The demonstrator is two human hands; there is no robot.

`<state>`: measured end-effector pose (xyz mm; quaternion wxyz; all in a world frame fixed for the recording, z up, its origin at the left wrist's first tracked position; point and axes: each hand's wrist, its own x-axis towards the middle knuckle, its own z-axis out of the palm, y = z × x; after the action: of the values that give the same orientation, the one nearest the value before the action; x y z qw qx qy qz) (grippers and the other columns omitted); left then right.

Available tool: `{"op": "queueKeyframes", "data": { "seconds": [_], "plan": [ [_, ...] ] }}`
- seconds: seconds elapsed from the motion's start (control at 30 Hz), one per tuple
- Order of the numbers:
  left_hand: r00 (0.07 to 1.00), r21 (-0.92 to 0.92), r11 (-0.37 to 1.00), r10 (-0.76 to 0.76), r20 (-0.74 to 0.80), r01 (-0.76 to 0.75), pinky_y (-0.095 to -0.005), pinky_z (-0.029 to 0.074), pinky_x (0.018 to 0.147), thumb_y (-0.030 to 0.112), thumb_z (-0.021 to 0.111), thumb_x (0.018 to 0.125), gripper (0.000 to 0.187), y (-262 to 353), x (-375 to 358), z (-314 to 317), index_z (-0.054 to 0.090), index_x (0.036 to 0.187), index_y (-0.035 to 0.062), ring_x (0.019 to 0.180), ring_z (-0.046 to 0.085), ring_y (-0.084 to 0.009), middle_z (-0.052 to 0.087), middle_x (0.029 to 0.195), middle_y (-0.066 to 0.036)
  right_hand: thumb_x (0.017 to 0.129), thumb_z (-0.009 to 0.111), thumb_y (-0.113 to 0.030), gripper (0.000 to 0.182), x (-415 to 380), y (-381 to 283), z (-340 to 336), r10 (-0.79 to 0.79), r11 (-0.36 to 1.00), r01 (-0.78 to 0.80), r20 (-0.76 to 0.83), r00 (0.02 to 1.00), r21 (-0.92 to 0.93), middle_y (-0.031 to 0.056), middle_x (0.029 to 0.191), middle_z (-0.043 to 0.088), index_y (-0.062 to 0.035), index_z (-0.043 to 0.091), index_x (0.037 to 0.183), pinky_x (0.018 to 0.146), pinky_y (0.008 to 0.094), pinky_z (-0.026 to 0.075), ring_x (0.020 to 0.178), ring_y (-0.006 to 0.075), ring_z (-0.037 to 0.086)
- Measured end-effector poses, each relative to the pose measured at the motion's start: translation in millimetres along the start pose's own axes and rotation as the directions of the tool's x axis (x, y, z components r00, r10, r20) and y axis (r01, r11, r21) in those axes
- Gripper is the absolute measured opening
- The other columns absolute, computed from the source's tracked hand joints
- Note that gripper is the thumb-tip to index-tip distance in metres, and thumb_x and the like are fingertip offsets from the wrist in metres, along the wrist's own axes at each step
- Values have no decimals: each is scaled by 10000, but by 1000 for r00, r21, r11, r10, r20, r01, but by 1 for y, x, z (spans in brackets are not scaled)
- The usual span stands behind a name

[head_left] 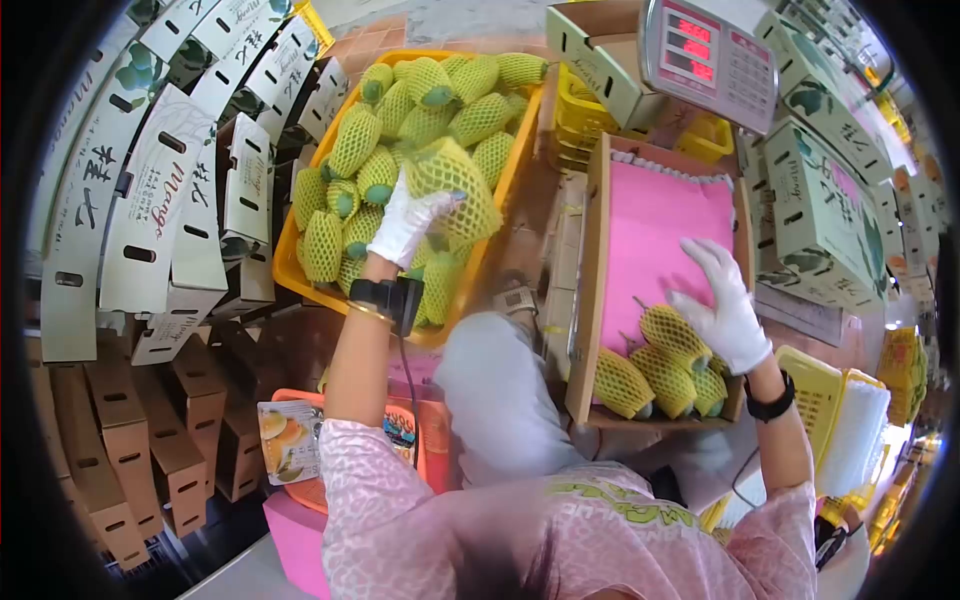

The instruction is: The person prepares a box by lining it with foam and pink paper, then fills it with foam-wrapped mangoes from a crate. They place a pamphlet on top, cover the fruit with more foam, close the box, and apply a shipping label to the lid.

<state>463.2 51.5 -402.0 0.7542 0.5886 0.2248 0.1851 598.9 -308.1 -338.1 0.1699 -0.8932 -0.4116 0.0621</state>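
Observation:
My left hand [403, 225], in a white glove, is closed around a mango in a yellow foam net [455, 185], held up over the orange crate [512, 205]. Many more netted green mangoes [355, 140] fill that crate. On the other side, my gloved right hand [730, 318] has its fingers spread over the cardboard box [597, 225]. Its thumb side is right at a netted mango [675, 335]. Several netted mangoes [622, 385] lie together at the box's near end, on the pink liner [665, 220].
A scale with a red display [708, 60] stands beyond the box, beside a small open carton [600, 60]. Printed mango cartons [150, 205] stack up at left, others [820, 215] at right. Folded brown cartons [125, 450] stand at lower left, near an orange basket [430, 450].

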Motion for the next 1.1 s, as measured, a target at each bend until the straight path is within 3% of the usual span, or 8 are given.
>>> {"op": "queueKeyframes", "data": {
  "seconds": [0.07, 0.2, 0.43, 0.57, 0.7, 0.8, 0.97, 1.1],
  "plan": [
    [994, -159, 987, 26, 111, -8, -313, 508, 805, 39, 636, 770, 562, 26, -22, 39, 347, 1252, 48, 884, 595, -162, 583, 1001, -70, 762, 665, -177, 533, 16, -24, -8, -45, 929, 84, -117, 992, 360, 171, 1216, 451, -88, 466, 1248, 981, 383, 353, 1156, 326, 436],
    [969, -199, 954, -195, 154, 223, -307, 510, 767, 121, 606, 812, 418, 40, -53, 119, 419, 1185, 90, 901, 590, -134, 592, 980, -34, 733, 678, -202, 589, 27, -74, -21, -322, 866, 385, -235, 917, 320, 227, 1205, 453, -86, 442, 1260, 952, 393, 387, 1107, 368, 464],
    [670, 30, 816, -495, 554, 577, -294, 478, 782, 439, 520, 885, 482, -4, -46, 147, 428, 1183, 72, 890, 574, -157, 564, 1059, -68, 624, 708, -193, 706, 3, -56, -11, -115, 974, 127, -76, 990, 186, 227, 1104, 510, -133, 439, 1274, 857, 410, 457, 1010, 391, 529],
    [979, 363, 921, -185, 86, 142, -354, 458, 753, 403, 492, 904, 414, 6, -53, 107, 440, 1201, 120, 918, 578, -168, 564, 1115, -76, 658, 638, -223, 621, -11, -29, 26, 12, 980, -38, 134, 991, 196, 235, 1057, 553, -139, 476, 1252, 851, 401, 461, 964, 379, 555],
    [900, 306, 849, -382, -209, 431, -372, 445, 828, 306, 543, 880, 424, -21, -30, -6, 457, 1225, 76, 945, 579, -212, 565, 1141, -96, 693, 623, -284, 544, -12, -32, 67, 18, 1000, -23, 280, 960, 14, 224, 1058, 561, -170, 518, 1215, 841, 425, 451, 933, 374, 562],
    [923, 761, 556, -33, -383, 335, -360, 437, 861, 300, 603, 784, 463, -57, -27, -103, 516, 1135, 10, 1016, 558, -291, 555, 1153, -170, 692, 623, -346, 563, -4, -38, 72, 58, 991, 1, 438, 897, -133, 196, 1076, 566, -199, 505, 1223, 941, 500, 342, 1030, 339, 525],
    [787, 881, 44, 431, -441, 470, -408, 375, 950, 288, 699, 679, 651, -32, -32, -84, 433, 1215, 29, 1122, 427, -355, 448, 1198, -195, 671, 649, -303, 609, -8, -32, 79, 54, 975, 41, 413, 909, -218, 181, 1138, 521, -212, 461, 1243, 1000, 589, 203, 1133, 331, 448],
    [804, 943, 24, 514, -298, 333, -443, 351, 957, 373, 744, 625, 819, -17, 16, -71, 362, 1276, 55, 1137, 400, -362, 400, 1232, -223, 640, 684, -280, 665, -1, -42, 72, 149, 968, -17, 512, 846, -252, 192, 1142, 496, -207, 439, 1254, 992, 628, 183, 1136, 344, 445]
  ]
}}
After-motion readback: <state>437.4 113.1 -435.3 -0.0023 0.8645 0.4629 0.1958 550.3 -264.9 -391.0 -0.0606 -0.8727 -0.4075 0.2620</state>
